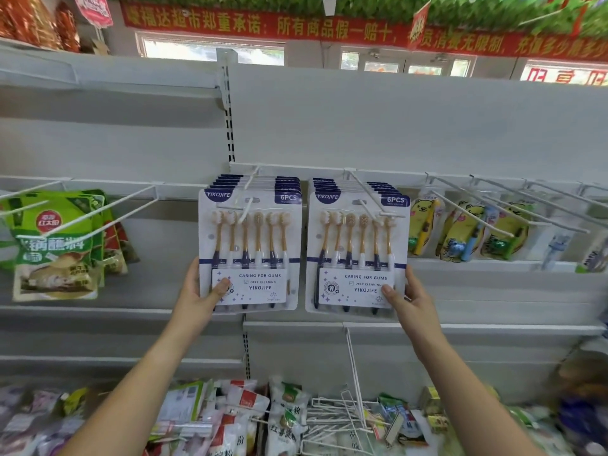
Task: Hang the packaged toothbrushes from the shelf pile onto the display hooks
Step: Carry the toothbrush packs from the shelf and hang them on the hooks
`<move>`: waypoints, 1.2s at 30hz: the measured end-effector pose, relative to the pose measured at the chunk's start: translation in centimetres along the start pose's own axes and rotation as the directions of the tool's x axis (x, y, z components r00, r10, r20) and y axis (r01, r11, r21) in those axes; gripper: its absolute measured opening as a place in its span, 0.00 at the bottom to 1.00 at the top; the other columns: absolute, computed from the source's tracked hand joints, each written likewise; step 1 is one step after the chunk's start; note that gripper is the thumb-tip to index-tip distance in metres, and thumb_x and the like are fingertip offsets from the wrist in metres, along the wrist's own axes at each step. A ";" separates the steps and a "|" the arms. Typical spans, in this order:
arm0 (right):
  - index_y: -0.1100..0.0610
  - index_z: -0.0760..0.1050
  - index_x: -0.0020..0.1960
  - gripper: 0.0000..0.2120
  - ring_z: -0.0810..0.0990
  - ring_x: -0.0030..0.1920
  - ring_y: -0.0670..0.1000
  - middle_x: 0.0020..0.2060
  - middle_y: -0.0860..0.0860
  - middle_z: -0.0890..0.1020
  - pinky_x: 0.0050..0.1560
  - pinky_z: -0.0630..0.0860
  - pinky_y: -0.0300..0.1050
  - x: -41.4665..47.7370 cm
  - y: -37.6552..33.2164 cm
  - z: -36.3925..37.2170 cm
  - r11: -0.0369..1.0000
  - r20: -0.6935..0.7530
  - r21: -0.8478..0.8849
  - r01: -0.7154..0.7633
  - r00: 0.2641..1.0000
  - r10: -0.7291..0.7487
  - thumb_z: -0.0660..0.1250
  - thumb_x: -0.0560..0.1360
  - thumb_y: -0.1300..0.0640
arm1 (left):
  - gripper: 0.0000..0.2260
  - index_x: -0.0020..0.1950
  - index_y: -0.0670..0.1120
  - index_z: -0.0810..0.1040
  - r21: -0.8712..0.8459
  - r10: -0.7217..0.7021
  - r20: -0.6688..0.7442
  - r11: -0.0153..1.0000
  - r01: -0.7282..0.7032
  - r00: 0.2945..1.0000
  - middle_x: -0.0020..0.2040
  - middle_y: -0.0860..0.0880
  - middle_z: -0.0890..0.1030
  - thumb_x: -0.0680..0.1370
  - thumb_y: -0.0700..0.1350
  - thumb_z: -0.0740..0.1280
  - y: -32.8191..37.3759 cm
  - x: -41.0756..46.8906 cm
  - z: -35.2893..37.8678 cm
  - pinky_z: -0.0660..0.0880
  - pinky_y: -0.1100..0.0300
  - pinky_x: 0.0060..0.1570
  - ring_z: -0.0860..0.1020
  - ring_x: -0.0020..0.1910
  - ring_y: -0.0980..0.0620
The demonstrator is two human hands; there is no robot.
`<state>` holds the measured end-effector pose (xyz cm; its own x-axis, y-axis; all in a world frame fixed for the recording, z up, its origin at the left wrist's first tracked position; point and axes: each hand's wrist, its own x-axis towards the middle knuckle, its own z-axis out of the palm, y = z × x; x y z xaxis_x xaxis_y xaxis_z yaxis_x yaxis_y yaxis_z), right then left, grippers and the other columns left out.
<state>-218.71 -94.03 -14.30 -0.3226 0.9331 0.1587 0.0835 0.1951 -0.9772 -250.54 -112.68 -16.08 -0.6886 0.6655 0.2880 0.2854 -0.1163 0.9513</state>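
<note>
left grip (200, 292) pinches left toothbrush pack (250, 245) | right grip (409, 297) pinches right toothbrush pack (357, 251)

Bare back panel (394, 126) above the toothbrush packs (250, 245) is open; hooks (493, 205) jut out at right.

We face pale grey shelving (394, 126) whose bare back panels fill the middle of the frame, split by a slotted upright (229, 126) left of centre. Along the top runs a red banner (296, 28) with yellow characters beneath green foliage (362, 4). Bright windows (214, 52) glow just under it. Empty white wire hooks (526, 205) jut out at centre right.
</note>
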 end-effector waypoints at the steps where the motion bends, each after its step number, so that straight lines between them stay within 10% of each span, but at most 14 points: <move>1: 0.49 0.60 0.80 0.31 0.78 0.62 0.51 0.67 0.50 0.76 0.64 0.74 0.51 0.3 0.0 0.2 1.000 -0.007 -0.024 -0.007 1.000 0.007 0.68 0.80 0.57 | 0.24 0.72 0.51 0.68 0.014 0.007 0.010 1.000 -0.007 1.000 0.63 0.53 0.80 0.79 0.39 0.70 -0.3 0.3 0.0 0.74 0.49 0.66 0.79 0.59 0.61; 11: 0.53 0.55 0.81 0.38 0.75 0.64 0.57 0.70 0.58 0.71 0.59 0.74 0.52 1.2 0.1 -1.1 0.914 0.017 -0.386 -0.126 0.989 0.144 0.70 0.78 0.51 | 0.33 0.79 0.53 0.62 0.341 -0.129 0.033 0.933 0.110 0.991 0.65 0.52 0.76 0.78 0.55 0.72 -1.4 0.9 -1.9 0.74 0.46 0.65 0.76 0.62 0.48; 18: 0.48 0.64 0.78 0.44 0.71 0.71 0.51 0.72 0.48 0.72 0.70 0.70 0.52 -2.8 -2.6 -5.4 0.571 0.286 -0.790 0.222 0.958 0.022 0.53 0.70 0.23 | 0.38 0.72 0.53 0.75 0.836 -0.030 0.282 0.498 -0.230 0.959 0.65 0.52 0.81 0.74 0.77 0.53 3.7 -1.3 -3.6 0.72 0.51 0.65 0.77 0.64 0.51; 24: 0.41 0.61 0.78 0.38 0.67 0.73 0.46 0.73 0.42 0.69 0.74 0.64 0.50 -7.3 -4.8 -9.2 0.420 0.380 -0.835 0.355 0.925 -0.025 0.52 0.73 0.24 | 0.42 0.80 0.59 0.60 0.726 -0.078 0.657 0.335 -0.600 0.750 0.79 0.57 0.65 0.72 0.79 0.47 8.9 -3.6 3.9 0.62 0.51 0.76 0.65 0.76 0.55; 36: 0.40 0.60 0.77 0.38 0.70 0.71 0.47 0.72 0.42 0.71 0.72 0.66 0.48 -17.6 -4.8 -25.5 0.304 0.160 -0.944 0.129 0.984 0.081 0.48 0.74 0.22 | 0.41 0.79 0.59 0.63 0.198 0.055 0.972 0.340 -0.919 0.230 0.75 0.57 0.71 0.72 0.80 0.50 14.0 -11.0 26.5 0.67 0.58 0.70 0.70 0.71 0.57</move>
<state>-189.38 -103.73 -8.82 -0.4617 0.8853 0.0548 0.8737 0.4646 -0.1441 -221.35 -102.10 -8.86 0.5050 0.8630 0.0114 0.8623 -0.5051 0.0368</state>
